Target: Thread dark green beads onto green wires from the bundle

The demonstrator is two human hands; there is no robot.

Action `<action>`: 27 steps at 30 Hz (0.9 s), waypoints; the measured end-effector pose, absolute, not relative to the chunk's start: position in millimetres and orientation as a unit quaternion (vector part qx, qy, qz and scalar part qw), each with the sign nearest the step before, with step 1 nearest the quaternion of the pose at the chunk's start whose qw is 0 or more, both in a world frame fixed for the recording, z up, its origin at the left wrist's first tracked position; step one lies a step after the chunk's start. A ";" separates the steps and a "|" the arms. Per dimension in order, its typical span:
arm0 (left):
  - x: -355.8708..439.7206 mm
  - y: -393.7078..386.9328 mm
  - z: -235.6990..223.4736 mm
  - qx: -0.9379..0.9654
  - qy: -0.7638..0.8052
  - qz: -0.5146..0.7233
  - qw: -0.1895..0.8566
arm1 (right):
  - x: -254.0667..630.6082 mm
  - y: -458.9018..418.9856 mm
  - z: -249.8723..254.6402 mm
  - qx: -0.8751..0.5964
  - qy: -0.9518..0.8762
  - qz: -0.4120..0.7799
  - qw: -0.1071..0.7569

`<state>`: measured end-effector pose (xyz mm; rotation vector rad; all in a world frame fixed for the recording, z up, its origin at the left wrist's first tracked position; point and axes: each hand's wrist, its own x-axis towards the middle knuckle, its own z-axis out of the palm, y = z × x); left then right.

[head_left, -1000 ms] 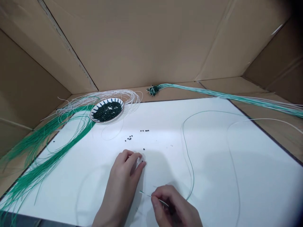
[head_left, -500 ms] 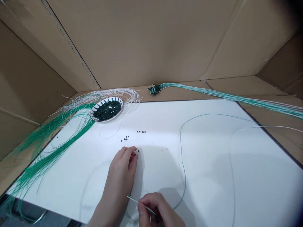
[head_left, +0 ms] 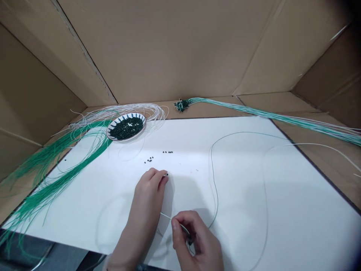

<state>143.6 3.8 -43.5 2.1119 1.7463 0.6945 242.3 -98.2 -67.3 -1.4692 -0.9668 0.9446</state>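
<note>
My left hand [head_left: 149, 195] reaches over the white board, its thumb and forefinger pinched on a small dark bead [head_left: 167, 174]. Several loose beads [head_left: 149, 160] lie just beyond it, with a short row of more beads [head_left: 167, 152] a little farther back. Nearer to me, my right hand [head_left: 197, 239] is closed on a thin cord [head_left: 166, 215], whose pale end sticks out to the left past the fingertips. A dark cluster [head_left: 190, 239] hangs on the cord inside the right palm, partly hidden by the fingers.
A patterned plate [head_left: 109, 136] full of dark beads stands at the back left. Green cords [head_left: 70, 173] and white cords [head_left: 152, 109] lie around it. A finished-looking bundle of beaded cords [head_left: 242, 108] stretches along the back right. Cardboard walls [head_left: 175, 52] enclose the board [head_left: 239, 210].
My left hand has closed its fingertips on the bead. My right hand has moved slightly up and forward with the cord. The view has shifted a little.
</note>
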 end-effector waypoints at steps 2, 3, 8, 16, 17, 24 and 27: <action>144.6 4.6 -43.5 0.743 0.606 0.238 0.158 | 244.9 -98.2 -64.3 -0.615 -0.395 0.419 0.538; 144.8 4.9 -43.5 0.744 0.604 0.237 0.159 | 246.4 -97.9 -62.2 -0.614 -0.387 0.429 0.538; 142.5 2.8 -41.3 0.748 0.589 0.255 0.172 | 253.0 -95.3 -49.0 -0.613 -0.314 0.466 0.555; 149.3 -0.7 -37.0 0.764 0.552 0.260 0.207 | 252.2 -96.1 -43.4 -0.608 -0.314 0.430 0.589; 150.2 0.3 -37.4 0.768 0.550 0.254 0.208 | 251.8 -96.0 -44.5 -0.609 -0.315 0.431 0.587; 155.5 7.6 -43.7 0.775 0.546 0.235 0.216 | 260.9 -94.4 -53.8 -0.571 -0.338 0.476 0.578; 159.0 6.9 -44.2 0.755 0.554 0.260 0.237 | 264.8 -94.8 -53.8 -0.550 -0.340 0.489 0.585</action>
